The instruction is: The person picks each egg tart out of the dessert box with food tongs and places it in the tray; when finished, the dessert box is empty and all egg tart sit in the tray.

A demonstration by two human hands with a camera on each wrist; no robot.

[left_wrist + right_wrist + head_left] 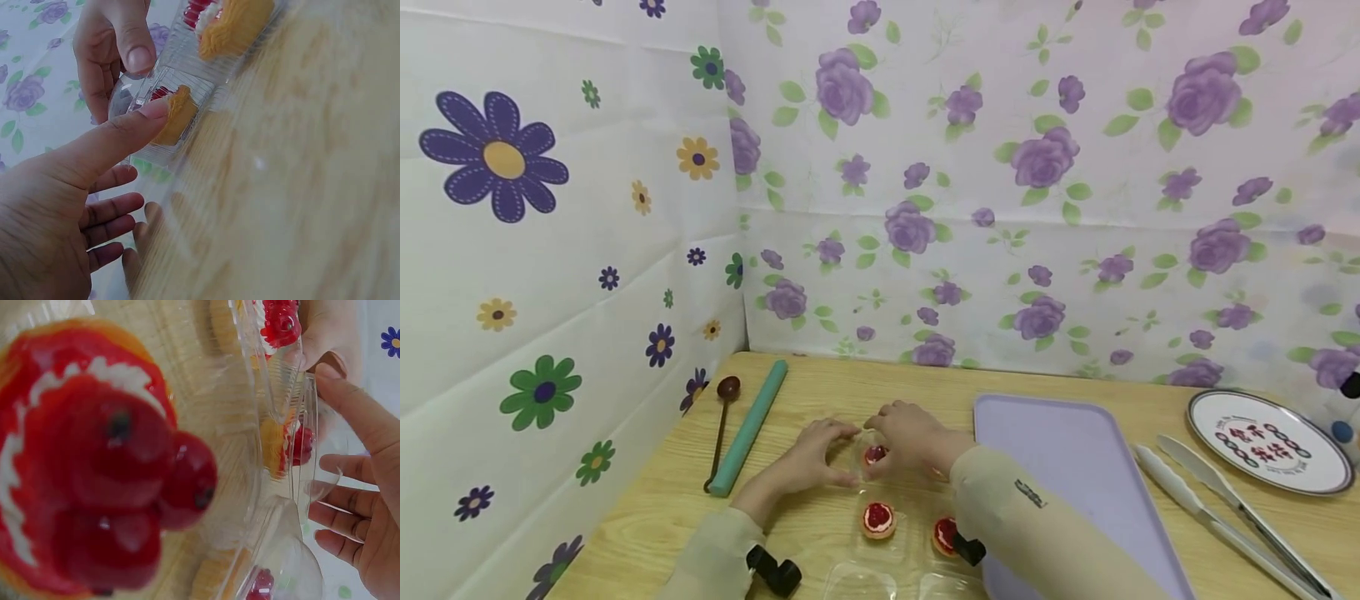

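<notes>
A small fruit tart [874, 455] with red berries sits in a clear plastic container [203, 103] whose domed lid [330, 440] stands raised on the far side. My left hand [805, 458] is at the container's left, its thumb [134, 128] against the near edge and the other fingers spread beyond. From the right, my right hand [913, 437] reaches around the same container. Its thumb [356, 403] is by the rim and its fingers touch the lid. More tarts in clear containers lie nearer, one tart [877, 519] in the middle and another tart [945, 535] beside my right sleeve.
A lilac tray [1052, 433] lies to the right, followed by metal tongs [1240, 525] and a white plate [1270, 442] with red lettering. On the left are a green roll [749, 429] and a dark wooden spoon [724, 417]. Flowered cloth [925, 208] hangs behind the wooden table.
</notes>
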